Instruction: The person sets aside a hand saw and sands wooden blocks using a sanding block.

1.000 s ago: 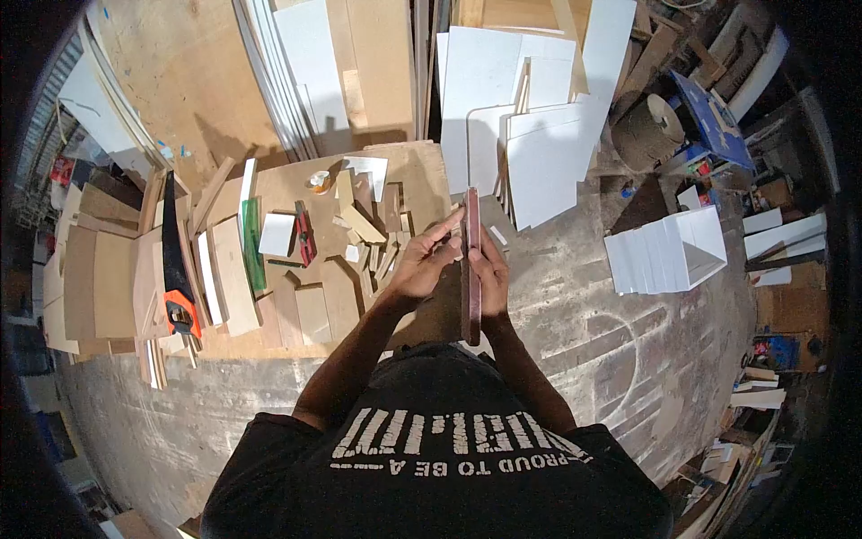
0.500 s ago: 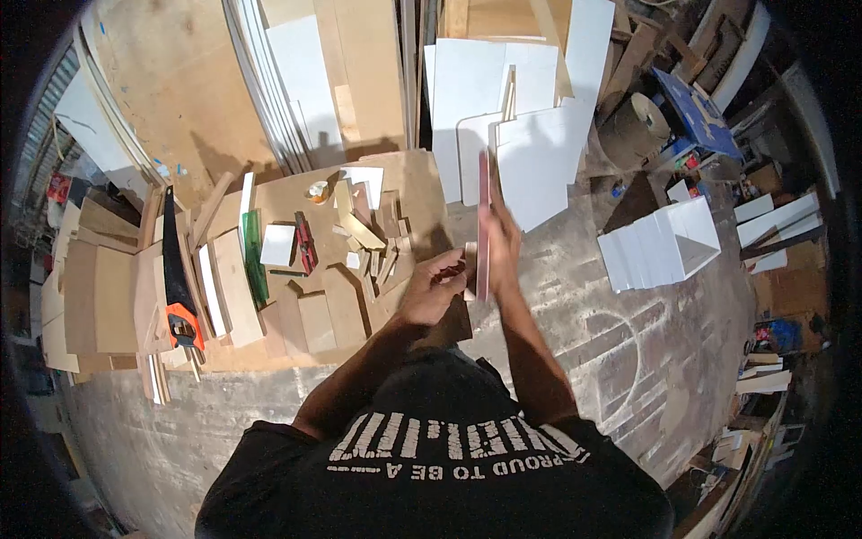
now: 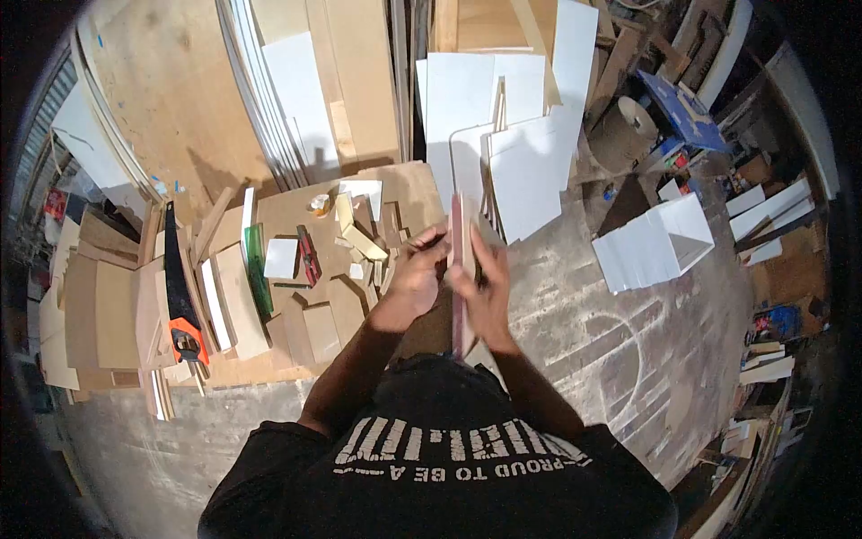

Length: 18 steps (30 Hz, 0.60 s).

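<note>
A narrow, flat board [image 3: 459,310] with a reddish-brown edge stands nearly edge-on in front of my chest. My right hand [image 3: 488,286] wraps around its right side, fingers and thumb slightly blurred. Against its left side, near the upper half, is my left hand [image 3: 417,277], with its fingers curled in and pinching at the board. Whether a small piece is also under the left fingers is hidden. Just left of my left hand, small wood offcuts [image 3: 364,238] lie on the workbench [image 3: 238,370].
On the bench lie a handsaw [image 3: 184,310] with an orange handle, a green tool [image 3: 258,269], a red-and-black tool [image 3: 307,258] and a white square [image 3: 282,258]. White panels [image 3: 530,171] lean behind. A white box [image 3: 655,242] stands on the floor at right.
The board has moved down towards my body and slightly left. My left hand has shifted a little left and up against it, and my right hand has slid lower in relation to its top.
</note>
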Available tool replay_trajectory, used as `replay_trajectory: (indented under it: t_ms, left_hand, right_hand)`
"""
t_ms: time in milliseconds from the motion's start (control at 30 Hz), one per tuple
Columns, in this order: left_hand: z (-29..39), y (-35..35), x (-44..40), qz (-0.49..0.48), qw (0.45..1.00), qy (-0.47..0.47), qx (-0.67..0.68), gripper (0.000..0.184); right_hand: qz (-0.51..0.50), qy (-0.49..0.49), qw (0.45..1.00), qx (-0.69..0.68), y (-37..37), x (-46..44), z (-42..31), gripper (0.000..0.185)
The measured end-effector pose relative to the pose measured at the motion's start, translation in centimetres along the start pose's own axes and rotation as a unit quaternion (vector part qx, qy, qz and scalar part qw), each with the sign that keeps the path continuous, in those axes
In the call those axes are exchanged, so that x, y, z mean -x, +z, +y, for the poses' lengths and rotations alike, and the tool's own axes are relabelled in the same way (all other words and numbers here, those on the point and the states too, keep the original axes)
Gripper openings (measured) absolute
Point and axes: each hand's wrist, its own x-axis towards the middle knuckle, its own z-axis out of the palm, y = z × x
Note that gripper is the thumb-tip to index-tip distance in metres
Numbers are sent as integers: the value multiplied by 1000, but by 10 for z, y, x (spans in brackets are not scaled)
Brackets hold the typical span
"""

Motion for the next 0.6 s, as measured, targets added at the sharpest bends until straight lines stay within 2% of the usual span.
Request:
replay_trajectory:
  t_ms: [33, 67, 100, 133, 200, 267, 300, 333, 400, 433, 467, 500, 567, 600]
  left_hand:
    - [1, 3, 1, -7, 1000, 14, -9, 25]
    - [-3, 5, 5, -12, 999, 24, -18, 24]
    - [-8, 5, 13, -13, 999, 27, -27, 24]
    - [-19, -9, 15, 6, 999, -45, -2, 28]
    - [-21, -14, 21, 13, 997, -61, 34, 30]
    - [-15, -25, 18, 26, 996, -62, 60, 30]
    - [-8, -26, 22, -1, 999, -36, 10, 31]
    - [1, -26, 27, -28, 999, -7, -39, 31]
    - [5, -29, 30, 5, 995, -80, 57, 35]
    - [-6, -45, 28, -29, 996, -61, 61, 26]
    - [-5, -36, 36, -5, 995, -78, 64, 25]
    - [0, -22, 37, 11, 994, -88, 65, 24]
    - [7, -14, 37, 16, 997, -41, 65, 22]
    - [12, -13, 34, 17, 998, -10, 67, 20]
  right_hand:
    - [-1, 43, 998, -43, 2, 8, 4, 62]
    - [-7, -10, 1000, 1, 1, 0, 22, 63]
    - [-10, 6, 1000, 24, -4, -16, 26, 64]
    - [-15, 22, 999, 47, -10, -32, 31, 65]
    - [-16, 125, 992, 13, -9, -63, 28, 68]
    - [-58, -7, 997, 49, -4, -36, 19, 67]
    - [-83, -77, 991, 68, -3, -16, 13, 67]
    - [-101, -83, 986, 107, 0, 2, -6, 66]
    - [-77, -149, 980, 110, 4, 0, 10, 64]
    - [-59, -169, 978, 109, 5, -8, 28, 63]
    - [-52, -27, 988, 144, 4, -29, 22, 60]
    - [-41, 23, 988, 144, 1, -52, 17, 61]
    - [-28, 23, 986, 165, 6, -49, 6, 62]
    - [-34, -49, 986, 156, 12, -34, 0, 63]
